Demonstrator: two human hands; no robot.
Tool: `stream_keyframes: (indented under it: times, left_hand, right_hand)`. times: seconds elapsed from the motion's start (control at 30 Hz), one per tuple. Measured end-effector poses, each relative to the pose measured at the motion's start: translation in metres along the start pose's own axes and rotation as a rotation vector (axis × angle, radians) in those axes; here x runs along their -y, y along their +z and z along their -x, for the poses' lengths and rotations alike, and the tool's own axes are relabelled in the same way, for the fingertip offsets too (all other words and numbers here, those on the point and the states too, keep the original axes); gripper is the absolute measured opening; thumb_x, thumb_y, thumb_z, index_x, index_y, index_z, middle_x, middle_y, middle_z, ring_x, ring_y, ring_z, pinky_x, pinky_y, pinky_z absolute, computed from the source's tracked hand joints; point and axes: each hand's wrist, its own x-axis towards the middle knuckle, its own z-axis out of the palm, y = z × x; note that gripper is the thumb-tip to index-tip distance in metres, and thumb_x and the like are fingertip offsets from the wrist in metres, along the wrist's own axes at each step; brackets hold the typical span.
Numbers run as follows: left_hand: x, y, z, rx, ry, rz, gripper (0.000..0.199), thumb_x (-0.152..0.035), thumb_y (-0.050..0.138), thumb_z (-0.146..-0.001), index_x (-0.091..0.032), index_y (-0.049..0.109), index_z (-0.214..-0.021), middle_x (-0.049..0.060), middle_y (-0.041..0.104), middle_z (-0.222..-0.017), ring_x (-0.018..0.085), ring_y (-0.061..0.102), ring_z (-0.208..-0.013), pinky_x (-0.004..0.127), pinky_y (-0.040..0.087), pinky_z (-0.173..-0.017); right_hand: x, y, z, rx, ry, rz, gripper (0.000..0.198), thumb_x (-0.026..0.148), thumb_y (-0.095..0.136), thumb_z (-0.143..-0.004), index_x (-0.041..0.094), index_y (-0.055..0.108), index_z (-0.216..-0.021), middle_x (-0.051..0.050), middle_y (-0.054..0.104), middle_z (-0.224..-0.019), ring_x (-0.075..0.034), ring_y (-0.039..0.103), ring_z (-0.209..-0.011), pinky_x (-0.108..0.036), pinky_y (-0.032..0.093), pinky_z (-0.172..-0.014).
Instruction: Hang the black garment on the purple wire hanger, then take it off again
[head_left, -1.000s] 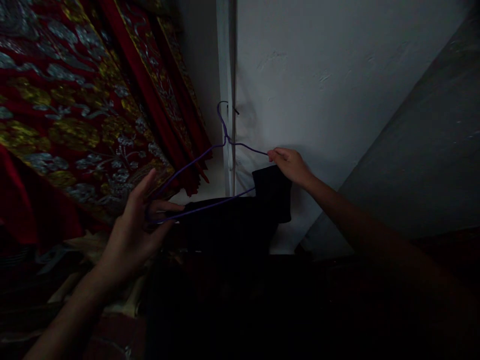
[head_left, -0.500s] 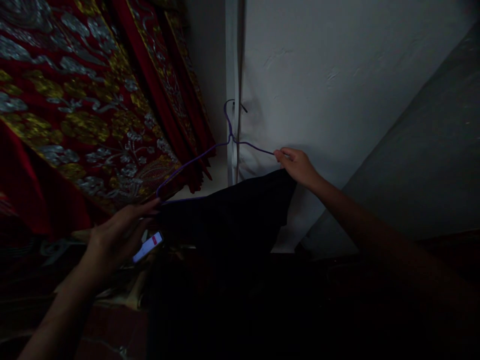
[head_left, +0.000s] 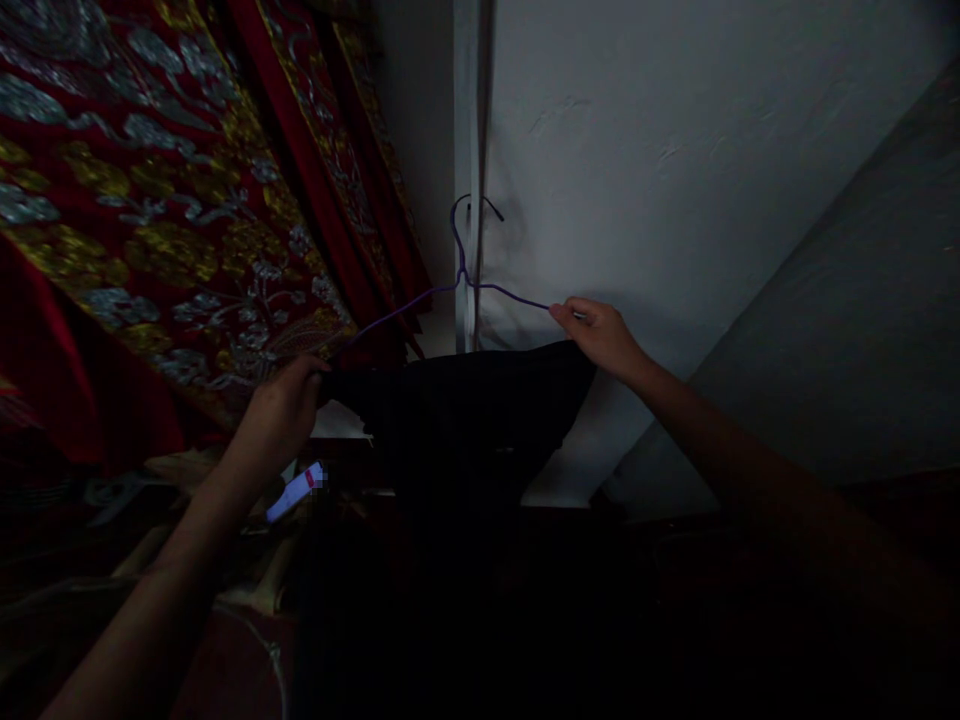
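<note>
A thin purple clothes hanger (head_left: 462, 272) is upright in the middle, its hook in front of a pale vertical strip. Whether the hook rests on anything is unclear. Black cloth, probably a garment (head_left: 465, 420), stretches below the hanger's arms between my hands, its lower part lost in darkness. My left hand (head_left: 289, 405) pinches the cloth's upper left corner beside the hanger's left end, which is hidden. With thumb and fingers, my right hand (head_left: 596, 335) grips the hanger's right end, against the cloth's upper right corner.
Red fabric (head_left: 172, 250) with gold and silver decoration hangs at the left. A pale wall (head_left: 637, 180) stands behind the hanger, with a darker slanted surface to its right. Below my left hand lies a lit phone (head_left: 296, 490) among dim clutter.
My left hand has risen and turned, lifting the cloth's left corner. The cloth's top edge is now nearly level and covers the hanger's lower bar. My right hand has hardly moved.
</note>
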Motion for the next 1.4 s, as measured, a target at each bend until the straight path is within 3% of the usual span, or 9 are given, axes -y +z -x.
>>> stream_keyframes:
  times: [0.17,0.3,0.43,0.57,0.73,0.93,1.07,1.2,1.4]
  left_hand:
    - [0.002,0.013,0.000,-0.152,0.016,0.246,0.019,-0.030,0.049,-0.094,-0.020,0.063,-0.103,0.008,0.068,-0.106,0.024,0.064,-0.104,0.036,0.048,-0.095]
    - [-0.004,0.019,0.009,-0.248,-0.167,0.652,0.019,-0.036,0.059,-0.092,-0.020,0.063,-0.101,0.002,0.067,-0.093,0.016,0.063,-0.085,0.028,0.052,-0.078]
    - [-0.009,0.022,0.019,-0.309,-0.339,1.020,0.011,-0.028,0.063,-0.084,-0.021,0.062,-0.091,-0.001,0.064,-0.083,0.013,0.060,-0.073,0.025,0.050,-0.067]
    - [-0.015,0.028,0.025,-0.223,-0.309,1.161,0.008,-0.024,0.053,-0.080,-0.020,0.052,-0.073,0.003,0.066,-0.086,0.020,0.065,-0.080,0.035,0.054,-0.075]
    - [-0.030,0.035,0.027,-0.168,-0.126,1.100,0.010,-0.022,0.050,-0.077,-0.020,0.051,-0.067,0.004,0.059,-0.079,0.019,0.062,-0.074,0.032,0.049,-0.068]
    - [-0.031,0.023,0.030,-0.101,-0.061,1.029,0.009,-0.026,0.049,-0.083,-0.022,0.048,-0.075,0.003,0.054,-0.076,0.021,0.060,-0.076,0.033,0.047,-0.067]
    - [-0.019,0.008,0.029,-0.068,0.012,0.725,0.015,-0.032,0.048,-0.095,-0.022,0.051,-0.084,0.004,0.054,-0.086,0.020,0.056,-0.081,0.032,0.046,-0.072]
    - [-0.017,0.000,0.017,-0.125,0.207,0.356,0.017,-0.031,0.043,-0.100,-0.021,0.053,-0.091,0.005,0.052,-0.091,0.021,0.052,-0.087,0.035,0.044,-0.082]
    - [-0.056,0.002,-0.021,-0.171,0.358,0.195,0.021,-0.023,0.037,-0.101,-0.021,0.056,-0.093,0.007,0.056,-0.096,0.024,0.053,-0.097,0.040,0.042,-0.092]
  right_hand:
    - [-0.003,0.002,0.000,0.037,0.029,-0.027,0.059,0.075,0.049,-0.088,0.021,0.050,-0.064,0.003,0.039,-0.057,-0.012,0.037,-0.054,-0.029,0.027,-0.054]
    - [-0.003,0.005,0.005,0.018,0.042,-0.075,0.054,0.071,0.056,-0.086,0.020,0.052,-0.068,0.003,0.041,-0.058,-0.012,0.038,-0.054,-0.028,0.027,-0.052]
    - [-0.002,0.013,0.019,0.073,0.150,-0.175,0.045,0.062,0.067,-0.082,0.023,0.058,-0.100,0.007,0.044,-0.053,-0.012,0.037,-0.046,-0.027,0.024,-0.046]
    - [0.007,0.030,0.039,-0.036,0.131,-0.217,0.072,0.053,0.071,-0.082,0.023,0.041,-0.141,0.003,0.059,-0.066,-0.018,0.053,-0.054,-0.030,0.039,-0.050]
    - [0.035,0.070,0.066,0.028,-0.015,-0.175,0.062,0.047,0.062,-0.092,0.025,0.043,-0.146,-0.005,0.068,-0.088,-0.021,0.063,-0.077,-0.033,0.049,-0.069]
    - [0.050,0.113,0.068,0.364,-0.060,-0.302,0.033,0.053,0.056,-0.095,0.021,0.065,-0.095,0.002,0.056,-0.066,-0.014,0.052,-0.060,-0.027,0.038,-0.059]
    - [0.050,0.110,0.063,0.295,-0.052,-0.341,0.053,0.061,0.049,-0.094,0.021,0.039,-0.060,0.004,0.035,-0.058,-0.012,0.037,-0.057,-0.027,0.029,-0.056]
    - [0.053,0.095,0.064,0.314,-0.024,-0.330,0.058,0.065,0.051,-0.091,0.022,0.032,-0.056,0.004,0.027,-0.058,-0.011,0.031,-0.056,-0.028,0.024,-0.054]
    - [0.067,0.086,0.072,0.345,-0.019,-0.334,0.057,0.063,0.050,-0.092,0.022,0.031,-0.058,0.004,0.028,-0.058,-0.011,0.031,-0.055,-0.028,0.025,-0.054]
